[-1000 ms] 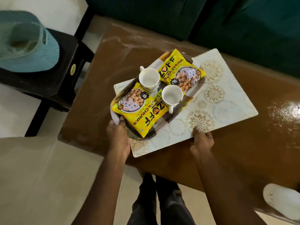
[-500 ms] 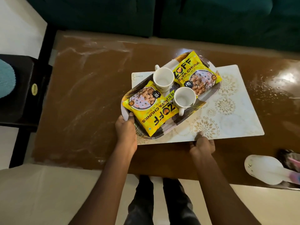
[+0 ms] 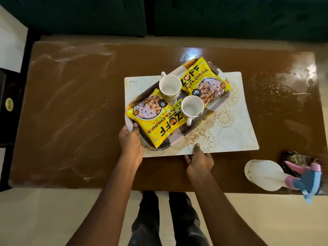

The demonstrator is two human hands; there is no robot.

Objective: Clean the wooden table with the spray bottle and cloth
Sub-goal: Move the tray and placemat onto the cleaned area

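The brown wooden table (image 3: 74, 110) shows pale smears on its left half and wet glare at the right. A white patterned placemat (image 3: 236, 132) lies in the middle under a feather-patterned tray (image 3: 195, 124). My left hand (image 3: 130, 139) grips the tray's near-left handle. My right hand (image 3: 199, 159) pinches the placemat's near edge. The white spray bottle (image 3: 262, 174) with a pink and blue trigger lies on its side at the near right corner. A dark patterned cloth (image 3: 296, 159) is bunched behind its nozzle.
On the tray are two white mugs (image 3: 169, 87) (image 3: 191, 107) and two yellow snack packets (image 3: 156, 119) (image 3: 205, 82). A dark green sofa (image 3: 213, 16) runs along the far side. A black side table (image 3: 8, 107) stands at the left. Pale tile floor lies below.
The placemat and tray have shifted right toward the table's middle and turned squarer to its edge, both hands still on them. The spray bottle and cloth have come into view.
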